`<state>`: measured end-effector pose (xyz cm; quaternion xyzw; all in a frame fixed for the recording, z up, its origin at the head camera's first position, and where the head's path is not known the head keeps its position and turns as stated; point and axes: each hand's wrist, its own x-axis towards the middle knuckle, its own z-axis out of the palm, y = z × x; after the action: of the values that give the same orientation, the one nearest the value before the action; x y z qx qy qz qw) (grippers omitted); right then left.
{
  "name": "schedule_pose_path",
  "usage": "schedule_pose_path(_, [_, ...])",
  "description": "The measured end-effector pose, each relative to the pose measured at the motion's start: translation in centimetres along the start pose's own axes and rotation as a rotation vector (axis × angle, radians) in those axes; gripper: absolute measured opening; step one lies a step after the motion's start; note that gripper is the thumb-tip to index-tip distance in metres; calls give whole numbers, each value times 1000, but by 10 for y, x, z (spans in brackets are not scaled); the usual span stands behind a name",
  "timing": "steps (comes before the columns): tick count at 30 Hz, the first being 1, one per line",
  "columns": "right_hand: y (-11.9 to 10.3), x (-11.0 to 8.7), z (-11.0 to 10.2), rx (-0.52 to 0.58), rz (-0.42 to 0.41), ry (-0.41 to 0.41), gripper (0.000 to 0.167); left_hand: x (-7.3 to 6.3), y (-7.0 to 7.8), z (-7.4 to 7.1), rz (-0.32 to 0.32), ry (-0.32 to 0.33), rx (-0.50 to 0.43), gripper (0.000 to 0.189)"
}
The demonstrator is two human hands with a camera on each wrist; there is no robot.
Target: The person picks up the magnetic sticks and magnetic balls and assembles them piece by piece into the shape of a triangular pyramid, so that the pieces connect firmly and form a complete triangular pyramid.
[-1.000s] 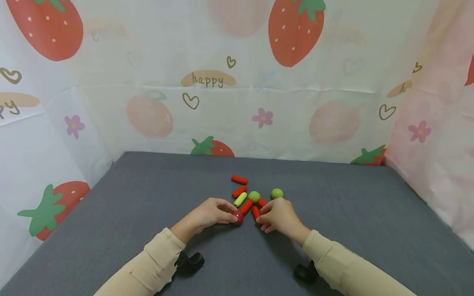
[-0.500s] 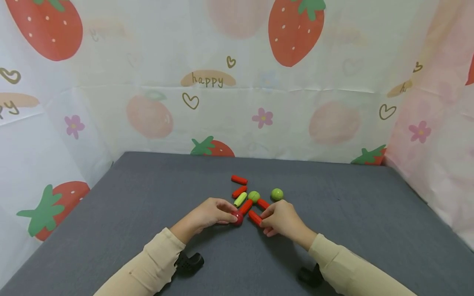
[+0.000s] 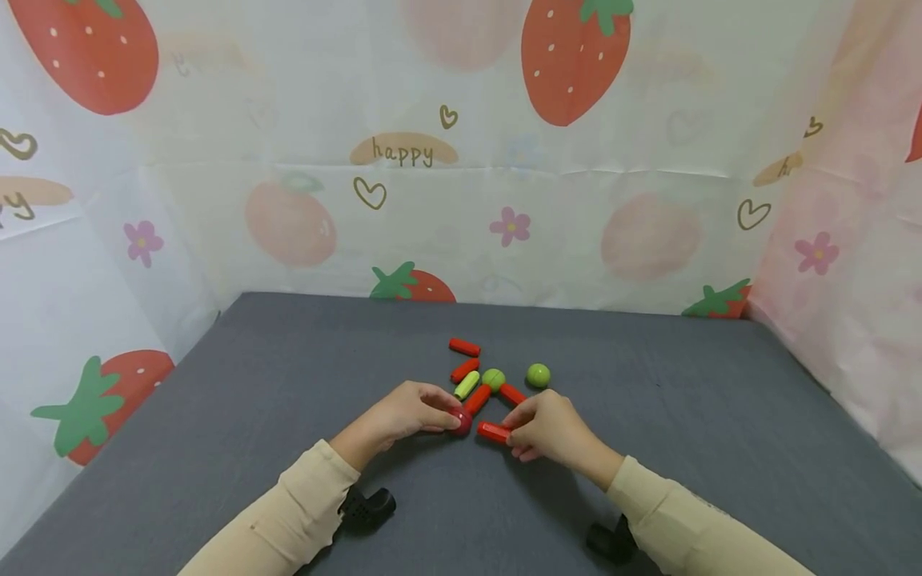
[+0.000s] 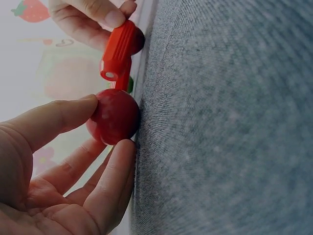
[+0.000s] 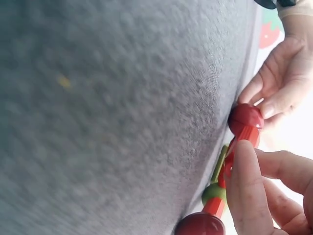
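Near the middle of the dark grey table (image 3: pixel 288 368), my left hand (image 3: pixel 410 412) holds a dark red ball (image 4: pixel 115 116) between thumb and fingers, low at the cloth. My right hand (image 3: pixel 553 428) pinches one end of a red ridged stick (image 3: pixel 493 433), whose free end points left toward that ball. In the left wrist view this stick (image 4: pixel 117 51) is tilted and its pale end hole shows. Just beyond both hands, another red stick (image 3: pixel 478 399) runs from the ball up to a green ball (image 3: pixel 493 379). A further red stick (image 3: pixel 512 394) slants from there toward my right hand.
Farther back lie a yellow-green stick (image 3: pixel 467 386) and two red sticks (image 3: pixel 464 370), (image 3: pixel 464 347) in a broken line. A second green ball (image 3: pixel 538 375) stands apart to the right. Another dark red ball (image 5: pixel 199 225) shows in the right wrist view. A printed curtain (image 3: pixel 432 216) borders the table.
My right hand has swung its red stick from steeply slanted to nearly level, its free end moving left and nearer me. The hand has shifted slightly right; the left hand stays on the ball.
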<state>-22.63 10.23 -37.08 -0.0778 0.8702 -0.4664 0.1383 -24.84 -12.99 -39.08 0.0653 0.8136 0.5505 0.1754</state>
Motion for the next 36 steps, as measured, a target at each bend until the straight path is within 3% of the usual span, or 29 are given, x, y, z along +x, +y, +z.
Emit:
schedule_pose_path(18, [-8,10,1,-68,-3,-14,13,3,-1,0,0,1,-11,28])
schedule_pose_path(24, [-1,12,-29,1,-55,38,23,2,-3,-1,11,-13,-17,29])
schedule_pose_path(27, [8,13,-45,-16,-56,83,29,1,-3,-3,19,-19,-17,28])
schedule_pose_path(34, [30,15,-57,-29,-33,-74,38,1,1,0,21,-13,-7,27])
schedule_pose_path(36, [34,17,-56,-10,-28,-81,35,1,3,1,20,-11,-5,27])
